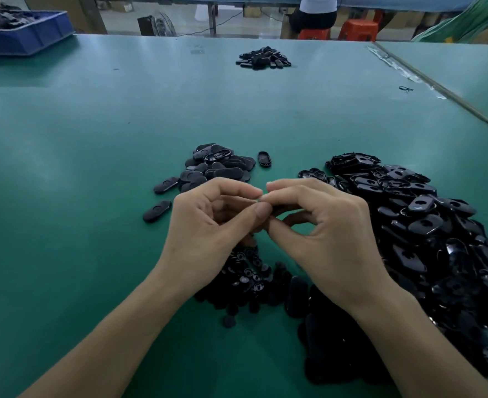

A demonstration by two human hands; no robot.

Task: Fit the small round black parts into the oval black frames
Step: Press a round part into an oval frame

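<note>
My left hand [208,222] and my right hand [320,225] meet fingertip to fingertip above the green table [93,168]. Between them they pinch a black oval frame [278,210], mostly hidden by the fingers. Under my hands lies a heap of small round black parts [248,278]. A large pile of oval black frames [426,225] spreads along the right. A smaller pile of oval pieces [217,168] sits just beyond my hands, with loose ovals [157,211] to its left.
Another small pile of black parts [262,58] lies far across the table. A blue bin [27,35] with dark parts stands at the back left. A table seam [438,90] runs along the right. A person sits on red stools [334,30] beyond.
</note>
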